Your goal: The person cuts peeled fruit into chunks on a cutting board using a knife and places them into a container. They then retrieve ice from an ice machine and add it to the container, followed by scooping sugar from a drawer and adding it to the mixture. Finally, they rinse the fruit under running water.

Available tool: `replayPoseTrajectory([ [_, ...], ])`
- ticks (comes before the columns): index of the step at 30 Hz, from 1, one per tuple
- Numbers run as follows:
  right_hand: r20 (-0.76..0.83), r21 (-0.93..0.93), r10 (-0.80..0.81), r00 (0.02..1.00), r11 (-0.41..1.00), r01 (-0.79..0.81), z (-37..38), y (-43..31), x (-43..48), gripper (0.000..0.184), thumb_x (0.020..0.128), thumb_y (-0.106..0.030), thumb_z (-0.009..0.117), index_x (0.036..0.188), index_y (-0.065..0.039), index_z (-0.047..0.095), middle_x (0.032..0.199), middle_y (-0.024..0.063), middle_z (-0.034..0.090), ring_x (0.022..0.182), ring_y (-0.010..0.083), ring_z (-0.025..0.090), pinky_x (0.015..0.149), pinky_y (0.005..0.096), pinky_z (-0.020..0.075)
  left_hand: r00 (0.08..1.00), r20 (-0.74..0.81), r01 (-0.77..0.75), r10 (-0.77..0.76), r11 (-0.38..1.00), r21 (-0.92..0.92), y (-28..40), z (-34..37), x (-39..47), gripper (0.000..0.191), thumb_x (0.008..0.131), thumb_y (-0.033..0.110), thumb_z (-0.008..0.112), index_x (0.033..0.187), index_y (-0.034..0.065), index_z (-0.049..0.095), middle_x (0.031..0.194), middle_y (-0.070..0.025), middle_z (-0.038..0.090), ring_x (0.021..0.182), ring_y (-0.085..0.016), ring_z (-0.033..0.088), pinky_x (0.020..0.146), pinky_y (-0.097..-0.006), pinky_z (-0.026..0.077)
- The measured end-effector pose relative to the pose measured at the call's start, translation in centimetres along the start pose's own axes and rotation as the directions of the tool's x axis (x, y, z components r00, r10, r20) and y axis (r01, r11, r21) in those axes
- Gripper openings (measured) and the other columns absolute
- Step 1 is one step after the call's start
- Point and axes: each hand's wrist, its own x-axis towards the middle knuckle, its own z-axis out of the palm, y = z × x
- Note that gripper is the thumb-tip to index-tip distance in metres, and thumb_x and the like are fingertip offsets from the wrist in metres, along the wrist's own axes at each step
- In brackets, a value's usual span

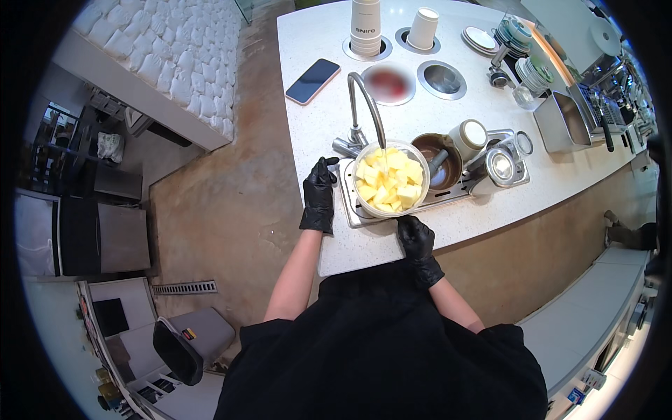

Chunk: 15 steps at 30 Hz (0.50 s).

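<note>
A round clear plastic tub point(362, 203) full of pale yellow cut chunks point(389, 181) stands over the metal sink tray point(346, 212). Above it arches a metal gooseneck faucet point(375, 107), with a thin stream of water falling onto the chunks. My left hand point(318, 195), in a black glove, lies at the counter's left edge beside the tray, its fingers near the faucet base and holding nothing visible. My right hand point(416, 239), also gloved, is curled at the tub's near rim; whether it grips the rim is unclear.
Right of the tub are a brown pitcher point(455, 173) with a grey-handled tool, a white-lidded container point(472, 135) and glass jars point(499, 167). A phone point(313, 81), stacked paper cups point(366, 29), saucers point(480, 38) and a steel bin point(562, 123) sit further out on the white counter point(362, 249).
</note>
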Motion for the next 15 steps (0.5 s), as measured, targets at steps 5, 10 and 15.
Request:
replayPoseTrajectory([
  [5, 0.014, -0.007, 0.002, 1.000, 1.000, -0.002, 0.0, -0.5, 0.0, 0.013, 0.079, -0.008, 0.067, 0.092, -0.008, 0.065, 0.073, 0.0115, 0.065, 0.060, 0.0289, 0.061, 0.055, 0.0387, 0.0481, 1.000, -0.001, 0.005, -0.005, 1.000, 0.020, 0.6, 0.0, 0.6, 0.045, 0.100, 0.040, 0.037, 0.103, 0.0084, 0.069, 0.060, -0.0001, 0.051, 0.057, -0.008, 0.045, 0.057, -0.0260, 0.039],
  [10, 0.009, 0.083, -0.007, 1.000, 0.997, 0.006, 0.2, 0.1, 0.5, 0.013, 0.082, -0.009, 0.064, 0.094, -0.005, 0.066, 0.077, 0.0130, 0.066, 0.059, 0.0269, 0.060, 0.055, 0.0378, 0.0477, 1.000, 0.028, 0.006, -0.004, 0.999, -0.048, 0.5, 0.0, 0.3, 0.041, 0.100, 0.037, 0.039, 0.104, 0.0074, 0.068, 0.063, 0.0022, 0.050, 0.058, -0.008, 0.041, 0.057, -0.0239, 0.037],
  [15, 0.001, 0.040, -0.006, 1.000, 0.999, 0.006, 0.7, 1.1, -1.0, 0.016, 0.082, -0.012, 0.063, 0.096, -0.006, 0.067, 0.082, 0.0128, 0.067, 0.065, 0.0295, 0.062, 0.059, 0.0392, 0.0492, 0.978, 0.004, -0.208, 0.208, 0.978, -0.012, 0.3, 0.6, -0.5, 0.031, 0.087, 0.013, 0.042, 0.106, 0.0047, 0.065, 0.077, 0.0040, 0.053, 0.067, -0.007, 0.041, 0.062, -0.0215, 0.036],
])
